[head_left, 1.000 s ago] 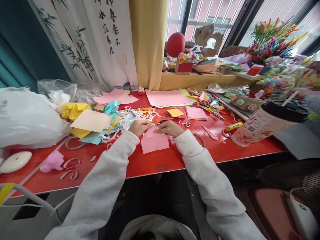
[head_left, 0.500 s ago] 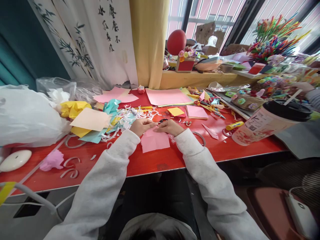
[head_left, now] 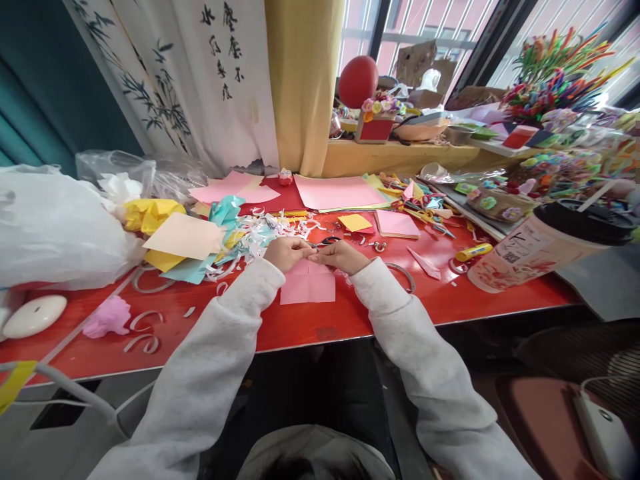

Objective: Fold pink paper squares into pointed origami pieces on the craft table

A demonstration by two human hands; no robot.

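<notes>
A pink square of paper (head_left: 309, 285) lies on the red table (head_left: 310, 323) in front of me. My left hand (head_left: 283, 253) and my right hand (head_left: 339, 255) sit side by side at its far edge, fingers curled and pinching that edge. The fingertips of both hands almost meet over the middle of the sheet. Black-handled scissors (head_left: 326, 241) lie just beyond my hands. Both arms wear pale grey sleeves.
Paper scraps and coloured sheets (head_left: 186, 237) pile up at the left beside a white plastic bag (head_left: 55, 227). A large cup with a black lid (head_left: 545, 245) lies at the right edge. A crumpled pink ball (head_left: 107, 318) and paper curls sit at front left. Craft clutter fills the shelf behind.
The raised far flap of the pink paper has been pressed down, and the sheet now lies flatter. Both hands stay at its far edge.
</notes>
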